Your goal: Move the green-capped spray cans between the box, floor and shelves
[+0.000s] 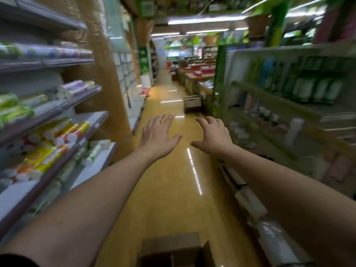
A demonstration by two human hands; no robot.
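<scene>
At the bottom edge, just below your forearms, sits a brown cardboard box with open flaps [171, 247] on the glossy yellow-tan floor [173, 189]; neither hand touches it. Your arms reach forward over the aisle; your left hand [157, 134] is held palm down with fingers straight and spread, grasping nothing; your right hand [213, 136] is beside it, thumbs near each other but apart, its fingers loosely bent downward and likewise holding nothing. To your left runs grey metal shelving [57, 110] stocked with blurred rolls in yellow, orange and white wrapping [57, 135], with green and purple packs on the tiers above; to your right stands a white shelf unit [289, 112] carrying bottles and green-and-white pouches [308, 89], too smeared to read. Farther down the aisle a second brown cardboard box [192, 103] rests on the floor near the right-hand unit; beyond it lie low red-topped display tables [200, 74] under long white ceiling lights [204, 20].
</scene>
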